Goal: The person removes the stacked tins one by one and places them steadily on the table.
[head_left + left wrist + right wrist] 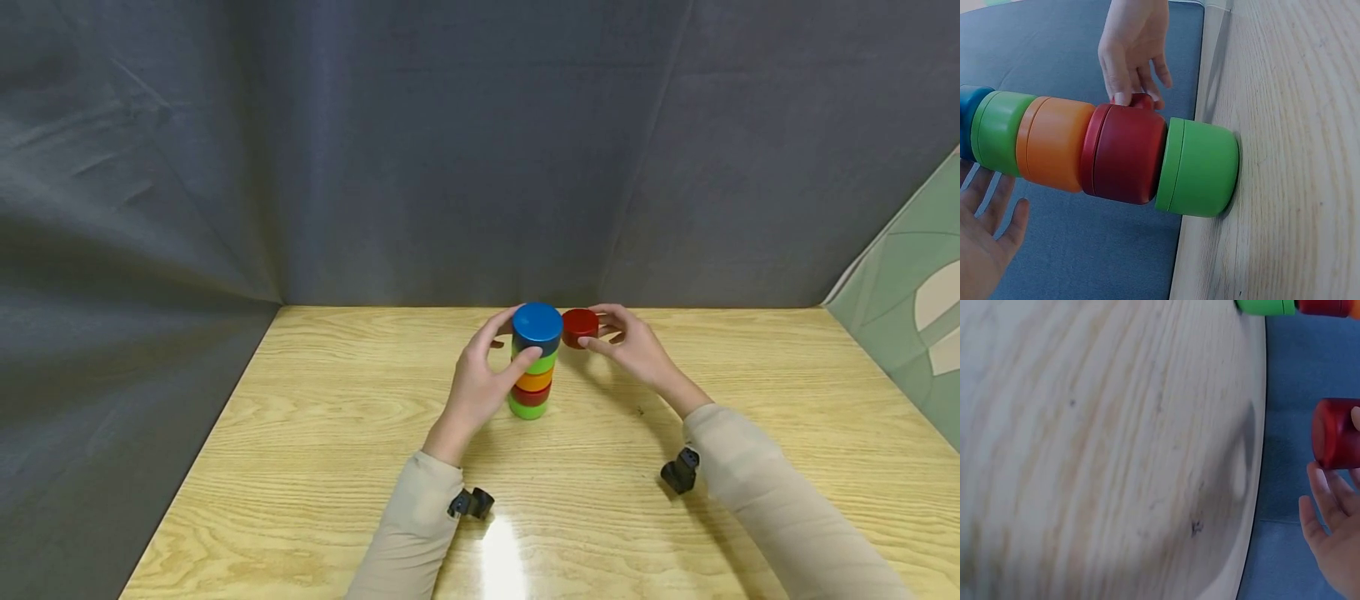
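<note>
Beige sleeves (780, 492), fingers (497, 322) around coloured canisters (533, 382)

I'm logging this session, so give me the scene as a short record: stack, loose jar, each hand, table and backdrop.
Stack: five jars standing on the table
Order, top down: blue jar, upper green jar, orange jar, stacked red jar, bottom green jar
Left hand: curved round the stack near its top
Right hand: holds the loose red jar, raised beside the stack
Table: pale wood grain
Backdrop: dark grey-blue cloth
</note>
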Tool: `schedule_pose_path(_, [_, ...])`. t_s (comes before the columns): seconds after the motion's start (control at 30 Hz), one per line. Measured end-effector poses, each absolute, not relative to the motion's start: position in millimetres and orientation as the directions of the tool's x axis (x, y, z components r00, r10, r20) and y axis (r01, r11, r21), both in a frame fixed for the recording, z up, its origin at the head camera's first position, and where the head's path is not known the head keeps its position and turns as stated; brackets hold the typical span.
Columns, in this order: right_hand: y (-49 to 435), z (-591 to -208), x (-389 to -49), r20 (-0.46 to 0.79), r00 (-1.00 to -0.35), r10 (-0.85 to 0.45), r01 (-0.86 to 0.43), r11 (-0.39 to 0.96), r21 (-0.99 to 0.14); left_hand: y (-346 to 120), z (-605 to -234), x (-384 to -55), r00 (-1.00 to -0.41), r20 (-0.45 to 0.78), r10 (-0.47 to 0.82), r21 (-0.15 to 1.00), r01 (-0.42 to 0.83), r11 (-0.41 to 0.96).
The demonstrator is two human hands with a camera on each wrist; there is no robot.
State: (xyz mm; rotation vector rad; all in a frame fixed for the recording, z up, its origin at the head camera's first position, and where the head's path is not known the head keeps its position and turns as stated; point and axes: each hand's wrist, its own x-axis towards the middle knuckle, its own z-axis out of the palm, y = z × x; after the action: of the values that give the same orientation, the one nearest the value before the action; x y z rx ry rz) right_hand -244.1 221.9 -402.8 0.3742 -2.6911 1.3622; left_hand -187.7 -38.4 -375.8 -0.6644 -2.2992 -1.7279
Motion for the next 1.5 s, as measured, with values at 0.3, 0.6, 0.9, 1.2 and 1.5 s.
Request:
schedule_pose_path(0.3, [225.1,-410.7,-249.6,0.117,-0.976,-0.185,-0.203,0.565,-0.800,-38.5,-375.9,-186.7,-0.883,0.407,0.233,0.861,0.456,0.225])
schedule_pose_path(0.6, [227.6,-419.5,-253.5,0.075,-0.975,-0.209,-0.182,0.562,-0.807,-38.3,-377.3,-187.0,-0.882,0.411,0.230,0.859,0.459,0.228])
schedule_pose_path(0.9, [229.4,-422.6,-253.3,0.062,-0.973,-0.223,-0.178,0.549,-0.816,-39.1,-376.6,-186.1,-0.889,0.400,0.220,0.862,0.447,0.239])
schedule_pose_path(1.2, [230.0,-427.3,-255.3,0.056,-0.972,-0.229,-0.178,0.554,-0.813,-39.5,-375.8,-186.4,-0.888,0.398,0.232,0.861,0.449,0.241])
schedule_pose_path(1.5, [228.9,-429.3,-256.3,0.059,-0.969,-0.240,-0.183,0.533,-0.826,-39.7,-374.6,-185.7,-0.883,0.398,0.249,0.854,0.456,0.251])
